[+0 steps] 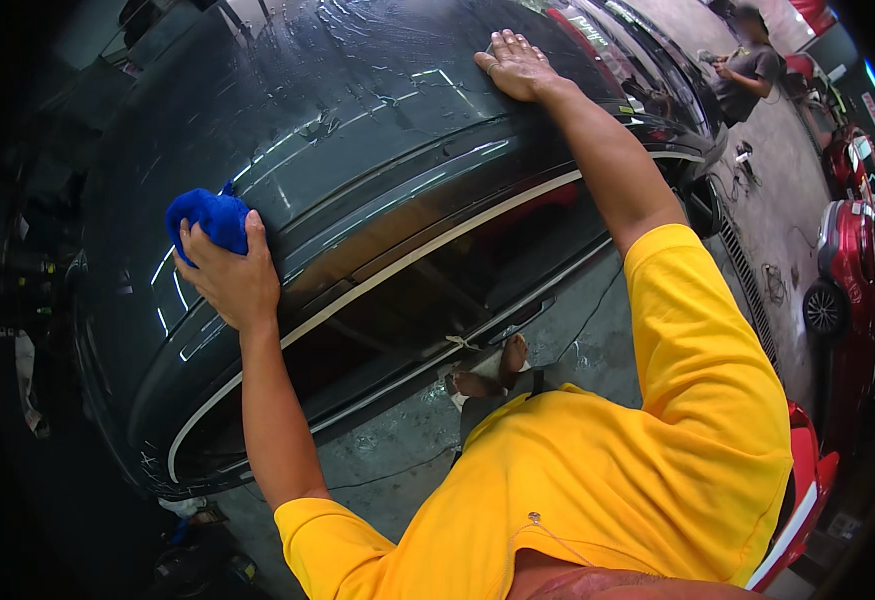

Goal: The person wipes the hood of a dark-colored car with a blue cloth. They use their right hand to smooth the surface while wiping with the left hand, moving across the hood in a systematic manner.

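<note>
A dark car's wet roof [357, 140] stretches across in front of me, with streaks and beads of water toward its far side. On the roof's near left part, my left hand [235, 270] grips a bunched blue microfibre cloth [212, 215], fingers curled around it, and the cloth touches the paint. Farther off to the right, my right hand [520, 68] lies flat on the roof near the windshield, fingers stretched out and holding nothing visible. Below the roof edge, a light trim strip [437, 238] curves above the dark side windows [397, 300].
At the upper right another person [747, 70] stands beyond the car's front. A red car [847, 270] is parked at the right. Cables lie on the grey floor [767, 200], near a drain grate [745, 285]. Behind me at lower right is another red vehicle [802, 490].
</note>
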`<state>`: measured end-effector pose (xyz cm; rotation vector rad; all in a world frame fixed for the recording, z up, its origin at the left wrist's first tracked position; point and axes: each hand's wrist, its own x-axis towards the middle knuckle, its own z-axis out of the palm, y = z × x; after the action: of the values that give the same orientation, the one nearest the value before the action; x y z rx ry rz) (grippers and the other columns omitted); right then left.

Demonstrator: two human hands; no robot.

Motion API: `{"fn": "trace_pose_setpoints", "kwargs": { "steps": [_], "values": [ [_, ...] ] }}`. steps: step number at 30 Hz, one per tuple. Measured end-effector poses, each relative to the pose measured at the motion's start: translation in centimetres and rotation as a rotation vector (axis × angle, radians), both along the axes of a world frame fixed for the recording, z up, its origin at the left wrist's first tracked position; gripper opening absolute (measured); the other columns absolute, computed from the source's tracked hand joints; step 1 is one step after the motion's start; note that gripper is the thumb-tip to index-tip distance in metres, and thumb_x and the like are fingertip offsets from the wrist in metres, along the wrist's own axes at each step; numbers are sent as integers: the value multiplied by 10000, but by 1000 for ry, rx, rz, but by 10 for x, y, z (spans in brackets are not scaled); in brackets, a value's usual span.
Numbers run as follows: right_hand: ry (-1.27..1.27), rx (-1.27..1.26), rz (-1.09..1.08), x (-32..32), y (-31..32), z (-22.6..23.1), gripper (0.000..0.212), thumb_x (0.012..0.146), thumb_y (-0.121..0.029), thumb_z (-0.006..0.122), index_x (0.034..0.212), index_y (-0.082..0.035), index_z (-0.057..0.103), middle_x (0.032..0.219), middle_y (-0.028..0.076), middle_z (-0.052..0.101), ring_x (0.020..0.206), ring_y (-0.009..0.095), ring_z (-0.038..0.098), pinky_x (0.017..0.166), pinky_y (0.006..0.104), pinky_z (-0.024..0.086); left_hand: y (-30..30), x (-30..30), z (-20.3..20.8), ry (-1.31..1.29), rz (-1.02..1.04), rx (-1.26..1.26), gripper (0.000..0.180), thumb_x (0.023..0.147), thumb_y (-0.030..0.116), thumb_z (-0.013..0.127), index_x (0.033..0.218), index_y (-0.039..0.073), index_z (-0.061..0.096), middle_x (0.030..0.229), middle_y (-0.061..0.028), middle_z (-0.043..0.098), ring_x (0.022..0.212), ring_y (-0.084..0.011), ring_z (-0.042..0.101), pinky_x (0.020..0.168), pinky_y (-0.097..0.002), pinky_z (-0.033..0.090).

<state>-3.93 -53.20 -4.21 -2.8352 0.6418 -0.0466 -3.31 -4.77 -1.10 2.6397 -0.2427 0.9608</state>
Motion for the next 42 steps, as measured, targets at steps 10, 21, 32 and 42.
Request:
{"fn": "trace_pose_setpoints", "kwargs": {
  "steps": [10, 21, 32, 42],
  "values": [
    [40, -88, 8, -6, 12, 13, 786, 1095, -559, 317, 1634, 11, 271, 1719, 243, 226, 1594, 403, 229, 1295, 513, 220, 0, 1, -2, -13, -73, -19, 745, 943, 524, 715, 1457, 47, 460, 1594, -169, 445, 1473, -539, 322, 1187, -639, 338],
    [-26, 136, -16, -21, 21, 24, 800, 1091, -582, 280, 1688, -65, 152, 1769, 146, 106, 1637, 318, 84, 1326, 464, 94, 6, 7, -9, 4, 44, 92, 734, 978, 482, 691, 1484, 18, 433, 1622, -161, 416, 1478, -510, 333, 1191, -609, 369],
    [1, 147, -13, -18, 24, 24, 791, 1095, -594, 252, 1694, -90, 139, 1775, 118, 83, 1640, 290, 63, 1330, 448, 86, 10, 12, -13, -55, 68, 100, 719, 986, 465, 683, 1493, 15, 440, 1617, -143, 433, 1475, -477, 358, 1184, -576, 387],
    [40, 80, -27, -18, 26, 26, 792, 1095, -600, 228, 1695, -91, 132, 1774, 114, 94, 1641, 281, 62, 1330, 438, 81, 6, 7, -10, -2, 63, 32, 706, 976, 479, 687, 1501, 72, 447, 1629, -94, 429, 1505, -450, 333, 1174, -591, 394]
  ]
}}
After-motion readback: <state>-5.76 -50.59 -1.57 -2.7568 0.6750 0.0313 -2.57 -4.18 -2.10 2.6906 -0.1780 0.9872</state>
